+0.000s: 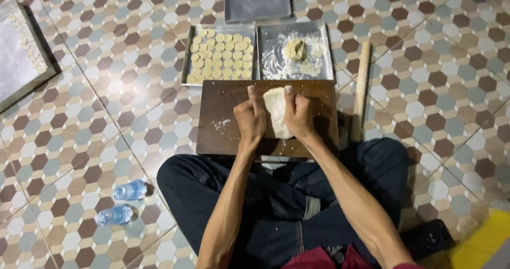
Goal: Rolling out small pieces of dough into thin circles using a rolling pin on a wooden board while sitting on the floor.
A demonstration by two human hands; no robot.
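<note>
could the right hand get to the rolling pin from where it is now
Probably yes. The right hand is pressed on the dough on the wooden board; the rolling pin lies just off the board's right edge, with nothing between them.

dough (pixel 277 109) partly covered by hands (pixel 276 119), left tray (pixel 32 35) cropped

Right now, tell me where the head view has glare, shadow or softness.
Head view: overhead light throws pale glare patches on the glossy tiled floor, strongest left of the tray of dough rounds; the floured tray also shines. Both hands, left hand and right hand, cast a shadow on the wooden board below the dough. The whole frame is slightly soft; edges bow a little.
</note>
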